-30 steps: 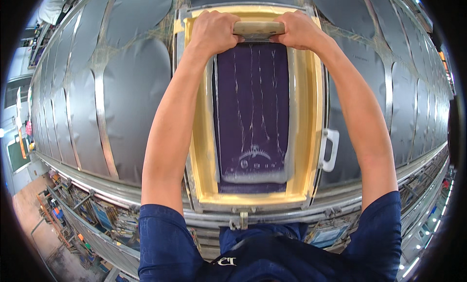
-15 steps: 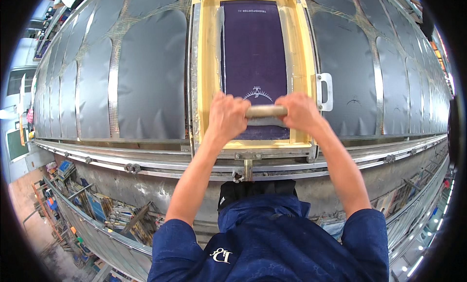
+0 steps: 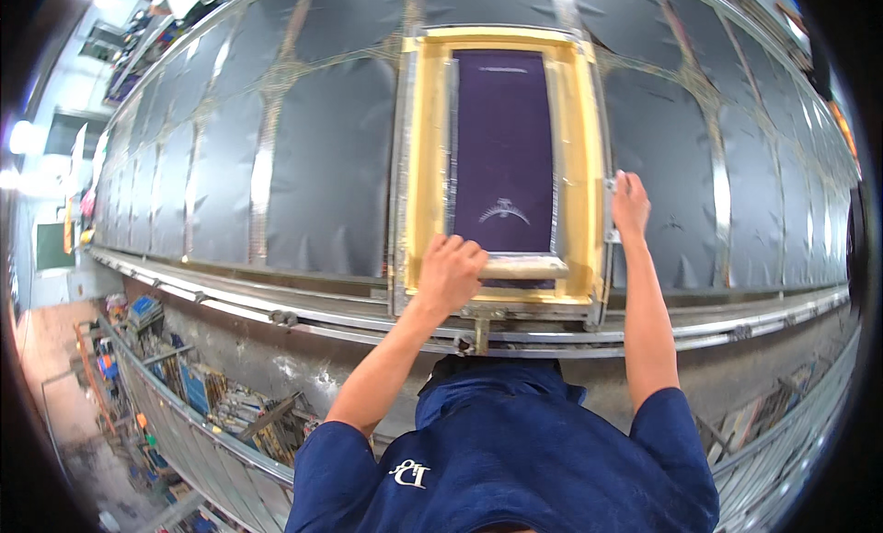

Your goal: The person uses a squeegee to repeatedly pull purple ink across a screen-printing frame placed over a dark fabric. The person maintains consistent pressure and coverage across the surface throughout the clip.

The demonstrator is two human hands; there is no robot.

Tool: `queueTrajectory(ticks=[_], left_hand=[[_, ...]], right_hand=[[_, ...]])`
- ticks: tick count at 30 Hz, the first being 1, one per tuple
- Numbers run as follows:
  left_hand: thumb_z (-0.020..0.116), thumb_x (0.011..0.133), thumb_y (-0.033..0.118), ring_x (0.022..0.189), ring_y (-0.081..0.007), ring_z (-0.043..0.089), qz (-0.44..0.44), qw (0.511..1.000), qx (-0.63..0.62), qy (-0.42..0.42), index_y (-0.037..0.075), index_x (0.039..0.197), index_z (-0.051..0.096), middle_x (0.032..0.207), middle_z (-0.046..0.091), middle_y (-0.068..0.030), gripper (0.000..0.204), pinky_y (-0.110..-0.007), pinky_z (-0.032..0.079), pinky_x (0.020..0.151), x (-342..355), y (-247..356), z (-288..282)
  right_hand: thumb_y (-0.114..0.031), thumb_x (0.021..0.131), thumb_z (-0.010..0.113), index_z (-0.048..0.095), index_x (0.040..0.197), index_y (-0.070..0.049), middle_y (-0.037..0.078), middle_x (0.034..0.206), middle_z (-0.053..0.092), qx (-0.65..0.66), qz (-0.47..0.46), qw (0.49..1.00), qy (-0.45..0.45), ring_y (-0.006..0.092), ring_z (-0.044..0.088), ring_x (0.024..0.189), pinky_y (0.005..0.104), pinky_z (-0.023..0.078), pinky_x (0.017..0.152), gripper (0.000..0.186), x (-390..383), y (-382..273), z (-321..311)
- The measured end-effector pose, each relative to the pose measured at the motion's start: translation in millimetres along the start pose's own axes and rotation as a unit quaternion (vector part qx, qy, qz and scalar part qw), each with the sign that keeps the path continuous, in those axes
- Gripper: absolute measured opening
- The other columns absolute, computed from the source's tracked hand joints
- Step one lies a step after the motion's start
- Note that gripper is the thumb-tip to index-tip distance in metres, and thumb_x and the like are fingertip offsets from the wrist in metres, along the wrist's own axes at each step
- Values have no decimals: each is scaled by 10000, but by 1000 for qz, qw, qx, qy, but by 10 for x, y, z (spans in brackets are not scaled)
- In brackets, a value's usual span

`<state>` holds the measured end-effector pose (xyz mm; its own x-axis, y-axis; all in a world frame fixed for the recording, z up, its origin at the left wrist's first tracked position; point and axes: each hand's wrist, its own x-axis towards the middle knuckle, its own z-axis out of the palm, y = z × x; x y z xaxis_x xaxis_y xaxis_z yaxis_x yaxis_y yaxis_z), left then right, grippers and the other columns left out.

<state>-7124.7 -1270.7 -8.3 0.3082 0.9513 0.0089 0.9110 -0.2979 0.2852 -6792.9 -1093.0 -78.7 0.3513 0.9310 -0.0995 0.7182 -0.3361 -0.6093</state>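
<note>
My left hand (image 3: pixel 449 274) is closed round the left end of a squeegee (image 3: pixel 526 269) with a pale bar-like grip. The squeegee lies across the near end of a printing screen (image 3: pixel 503 137), whose dark purple mesh carries a pale arched design. Yellow tape covers the inner border of the screen's metal frame (image 3: pixel 402 165). At the frame's right side, my right hand (image 3: pixel 631 205) has its fingers curled round a side handle (image 3: pixel 613 236), which it mostly hides.
Dark grey sheet pieces (image 3: pixel 333 165) lie in rows along the long table on both sides of the screen. A metal rail (image 3: pixel 230 301) with clamps runs along the near edge. Below it, a rack (image 3: pixel 216 400) holds many stored items at the lower left.
My right hand has left the squeegee and moved right to the frame's side handle. The squeegee, with my left hand on it, now sits nearer the screen's near end. The view has shifted.
</note>
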Motion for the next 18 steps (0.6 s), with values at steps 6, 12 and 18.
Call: queueTrajectory(ticks=[6,12,18], left_hand=[[777,655,132,937,-194,658,-2,997,-50,52,148,915,723,913,701,14,267,-376,447,885,-136,-88,-54],[805,652,146,932,-180,658,-24,994,-43,102,154,934,737,947,712,35,290,-363,448,891,-460,-488,-328],[835,663,169,967,-188,674,-69,996,-6,51,174,942,764,1008,741,44,287,-370,455,897,-1093,-1913,-770]], right_hand=[[-309,1018,633,725,1133,-35,46,821,677,94,15,995,-14,116,569,700,311,456,650,311,-203,-384,-455],[-269,1020,636,714,1032,-42,-14,731,563,171,-35,985,2,75,460,622,290,380,575,241,-521,-983,-293],[-267,1010,611,693,1039,-18,113,894,702,200,-115,973,10,249,667,834,386,507,789,264,-1113,-1517,1352]])
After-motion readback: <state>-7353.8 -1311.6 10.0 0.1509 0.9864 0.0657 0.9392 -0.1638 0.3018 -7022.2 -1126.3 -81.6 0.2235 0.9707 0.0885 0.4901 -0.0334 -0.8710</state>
